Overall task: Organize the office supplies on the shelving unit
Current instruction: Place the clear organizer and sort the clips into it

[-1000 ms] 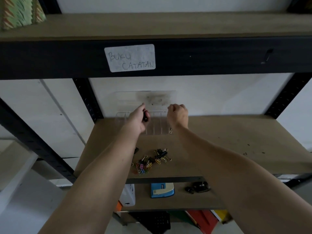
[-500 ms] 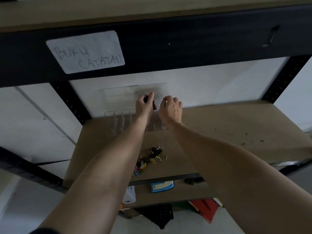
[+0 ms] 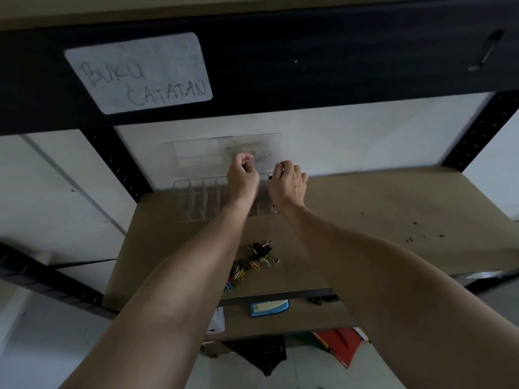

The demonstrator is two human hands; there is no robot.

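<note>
Brown shelf board (image 3: 365, 220) under a black beam labelled "BUKU CATATAN" (image 3: 139, 73). Clear divided organizer (image 3: 202, 200) at the board's back edge, lid up. Left hand (image 3: 242, 178) and right hand (image 3: 288, 182) curled over the organizer; contents of either grip impossible to tell. Mixed clips (image 3: 252, 261) well in front of the organizer.

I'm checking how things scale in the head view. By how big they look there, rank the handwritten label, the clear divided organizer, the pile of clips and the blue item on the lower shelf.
1. Handwritten label, though it sits nearer the camera.
2. Clear divided organizer, partly hidden by the hands.
3. Pile of clips.
4. Blue item, partly hidden by the shelf edge, so its rank against the clips is unsure.
</note>
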